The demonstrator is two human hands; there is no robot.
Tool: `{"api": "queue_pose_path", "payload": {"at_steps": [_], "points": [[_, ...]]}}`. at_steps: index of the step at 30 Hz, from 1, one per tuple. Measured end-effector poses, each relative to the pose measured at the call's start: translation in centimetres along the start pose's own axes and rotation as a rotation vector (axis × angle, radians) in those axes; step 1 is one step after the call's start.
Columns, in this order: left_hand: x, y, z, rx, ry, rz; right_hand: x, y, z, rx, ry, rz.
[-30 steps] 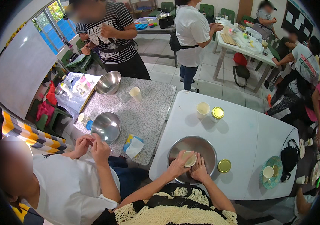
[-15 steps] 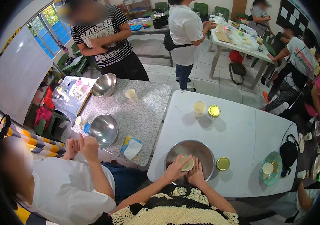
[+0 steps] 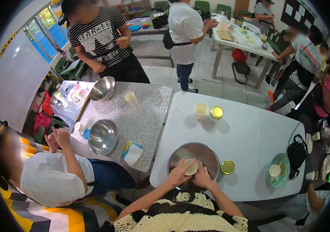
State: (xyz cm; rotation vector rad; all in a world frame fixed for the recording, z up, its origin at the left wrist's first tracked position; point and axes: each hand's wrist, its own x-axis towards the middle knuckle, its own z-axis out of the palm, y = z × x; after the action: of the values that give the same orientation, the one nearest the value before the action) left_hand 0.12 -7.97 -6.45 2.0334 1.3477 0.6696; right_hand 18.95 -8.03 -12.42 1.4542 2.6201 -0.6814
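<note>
Over a wide steel mixing bowl [image 3: 196,150] at the near edge of the white table, my left hand [image 3: 177,174] is wrapped round a pale paper cup [image 3: 190,168]. The cup's mouth faces up; what it holds is hard to make out. Close against the cup's right side, my right hand [image 3: 202,178] reaches into the bowl with its fingers bent together. Its fingertips are partly hidden, and whatever they grip cannot be seen. Just right of the bowl lies a gold jar lid [image 3: 227,167].
Farther back on the white table [image 3: 246,131] stand another paper cup [image 3: 201,111] and a gold-lidded glass jar [image 3: 216,113]. A teal plate [image 3: 277,170] with a cup lies right, near a black bag [image 3: 297,152]. Steel bowls [image 3: 103,136] sit on the speckled table; co-workers stand at left.
My right hand's fingers have drawn in and bent beside the cup. The seated co-worker at left has leaned away, and the striped-shirt person has lowered an arm. The view has shifted slightly.
</note>
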Motion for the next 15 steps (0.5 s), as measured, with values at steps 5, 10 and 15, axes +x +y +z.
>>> {"api": "queue_pose_path", "payload": {"at_steps": [5,10,15], "points": [[0.0,0.2,0.0,-0.027,-0.053,-0.012,1.8,1.0,-12.0,0.262,-0.119,0.137],[0.4,0.5,-0.2,0.018,-0.122,0.026,6.5,0.9,-14.6,0.109,0.706,0.0],[0.8,0.9,-0.8,-0.038,-0.142,0.055,10.2,5.9,-10.3,0.478,0.138,0.125]]}}
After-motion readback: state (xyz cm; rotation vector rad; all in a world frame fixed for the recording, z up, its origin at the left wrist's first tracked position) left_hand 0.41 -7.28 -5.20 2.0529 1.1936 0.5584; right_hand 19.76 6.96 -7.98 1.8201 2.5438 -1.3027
